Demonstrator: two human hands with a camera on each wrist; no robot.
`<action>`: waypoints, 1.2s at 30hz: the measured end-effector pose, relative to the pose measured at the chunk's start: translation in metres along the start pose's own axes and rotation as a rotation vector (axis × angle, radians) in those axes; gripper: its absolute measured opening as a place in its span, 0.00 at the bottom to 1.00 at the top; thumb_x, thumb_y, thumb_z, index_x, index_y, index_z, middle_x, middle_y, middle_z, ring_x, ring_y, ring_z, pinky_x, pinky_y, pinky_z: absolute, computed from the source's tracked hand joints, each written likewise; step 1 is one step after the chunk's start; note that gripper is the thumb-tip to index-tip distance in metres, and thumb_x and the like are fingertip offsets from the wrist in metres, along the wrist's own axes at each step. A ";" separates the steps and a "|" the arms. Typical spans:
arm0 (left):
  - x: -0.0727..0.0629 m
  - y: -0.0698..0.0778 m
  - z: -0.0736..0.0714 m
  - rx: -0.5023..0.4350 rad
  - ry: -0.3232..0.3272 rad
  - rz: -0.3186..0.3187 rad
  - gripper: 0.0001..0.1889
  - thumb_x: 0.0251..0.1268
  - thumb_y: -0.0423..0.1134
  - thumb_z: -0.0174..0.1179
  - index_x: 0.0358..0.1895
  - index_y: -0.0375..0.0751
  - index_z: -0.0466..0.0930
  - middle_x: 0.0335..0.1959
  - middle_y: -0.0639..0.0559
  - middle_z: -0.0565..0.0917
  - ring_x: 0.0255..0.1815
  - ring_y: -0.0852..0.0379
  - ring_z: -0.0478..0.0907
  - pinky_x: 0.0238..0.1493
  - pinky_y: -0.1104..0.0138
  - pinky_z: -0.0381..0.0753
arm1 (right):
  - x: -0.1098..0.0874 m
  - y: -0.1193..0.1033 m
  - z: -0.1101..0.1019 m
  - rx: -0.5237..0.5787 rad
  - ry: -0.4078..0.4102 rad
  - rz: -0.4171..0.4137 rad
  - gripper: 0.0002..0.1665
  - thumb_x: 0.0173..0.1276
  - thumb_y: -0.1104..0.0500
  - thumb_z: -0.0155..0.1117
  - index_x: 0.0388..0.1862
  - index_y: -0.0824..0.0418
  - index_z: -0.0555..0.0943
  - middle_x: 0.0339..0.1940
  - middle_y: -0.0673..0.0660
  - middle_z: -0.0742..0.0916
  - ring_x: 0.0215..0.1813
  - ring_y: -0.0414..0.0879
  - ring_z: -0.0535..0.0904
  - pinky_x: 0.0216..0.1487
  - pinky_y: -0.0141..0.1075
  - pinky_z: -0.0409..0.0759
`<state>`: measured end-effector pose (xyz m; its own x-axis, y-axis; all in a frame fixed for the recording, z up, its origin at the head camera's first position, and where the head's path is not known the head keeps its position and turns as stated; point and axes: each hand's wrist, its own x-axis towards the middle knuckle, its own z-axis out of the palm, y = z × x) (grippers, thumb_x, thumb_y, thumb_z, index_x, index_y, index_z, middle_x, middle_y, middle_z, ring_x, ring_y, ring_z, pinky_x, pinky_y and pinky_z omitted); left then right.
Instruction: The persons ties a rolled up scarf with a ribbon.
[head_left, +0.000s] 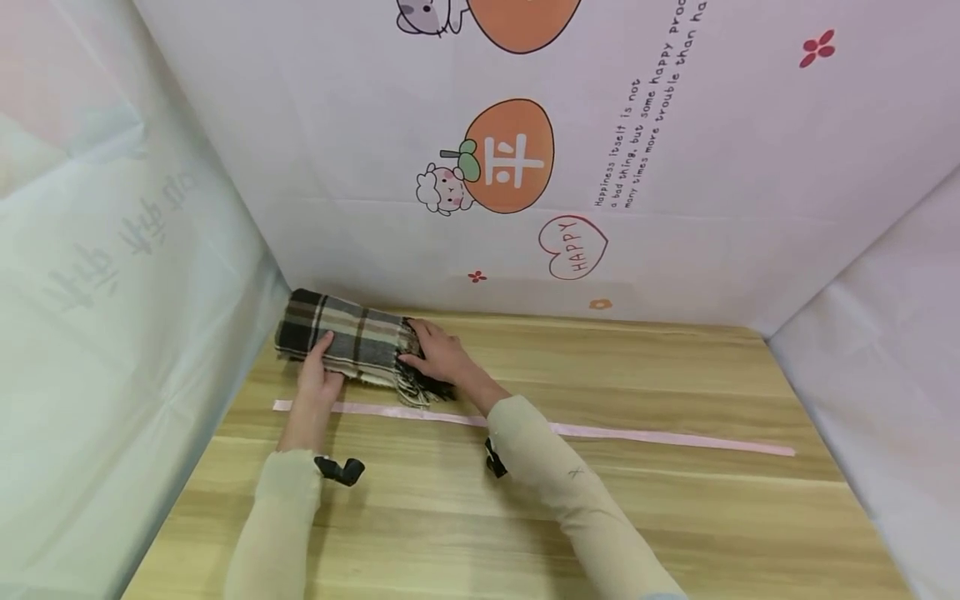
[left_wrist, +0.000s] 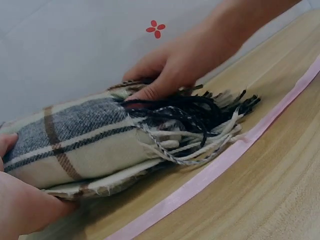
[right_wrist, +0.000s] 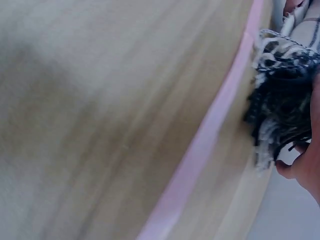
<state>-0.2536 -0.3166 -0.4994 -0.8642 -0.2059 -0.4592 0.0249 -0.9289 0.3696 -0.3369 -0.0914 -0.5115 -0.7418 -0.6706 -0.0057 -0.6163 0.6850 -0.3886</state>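
A folded plaid scarf (head_left: 363,329) in black, grey, cream and brown lies at the back left of the table, its dark and cream fringe (left_wrist: 185,125) at the right end. My left hand (head_left: 318,377) grips the scarf's near edge, thumb on top and fingers underneath. At the fringed end, my right hand (head_left: 442,354) holds the scarf, its thumb on the near side and fingers reaching over the far side. In the right wrist view, that hand (right_wrist: 307,162) shows only partly at the right edge, beside the bunched tassels (right_wrist: 285,95).
A pink ribbon strip (head_left: 637,436) runs across the wood-grain table (head_left: 420,533), just in front of the scarf. A printed white sheet (head_left: 360,167) rises behind the table, and more white sheeting (head_left: 112,333) stands at the sides. Black wrist cameras (head_left: 341,471) hang under both sleeves.
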 end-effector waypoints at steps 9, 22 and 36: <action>0.000 -0.001 -0.005 -0.178 -0.011 -0.007 0.33 0.68 0.29 0.61 0.73 0.56 0.63 0.67 0.62 0.72 0.75 0.66 0.62 0.76 0.71 0.58 | 0.001 -0.001 -0.030 0.055 0.021 -0.092 0.46 0.75 0.35 0.52 0.82 0.51 0.50 0.81 0.59 0.61 0.79 0.57 0.60 0.74 0.59 0.63; -0.017 0.000 0.015 -0.164 -0.114 0.044 0.20 0.65 0.26 0.63 0.58 0.42 0.71 0.46 0.50 0.82 0.54 0.58 0.76 0.60 0.67 0.74 | 0.005 -0.012 -0.078 0.145 0.008 -0.092 0.47 0.74 0.35 0.52 0.81 0.57 0.53 0.79 0.59 0.66 0.78 0.55 0.64 0.75 0.50 0.65; -0.024 -0.006 0.028 -0.145 -0.139 -0.051 0.23 0.63 0.27 0.64 0.59 0.47 0.72 0.47 0.52 0.83 0.57 0.59 0.75 0.69 0.67 0.67 | 0.001 0.002 -0.108 0.309 -0.252 -0.102 0.45 0.74 0.36 0.52 0.81 0.55 0.53 0.82 0.58 0.60 0.81 0.54 0.57 0.77 0.52 0.61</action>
<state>-0.2465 -0.2975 -0.4681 -0.9268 -0.1220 -0.3551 0.0425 -0.9737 0.2237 -0.3669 -0.0598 -0.4122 -0.5698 -0.8054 -0.1634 -0.5464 0.5198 -0.6567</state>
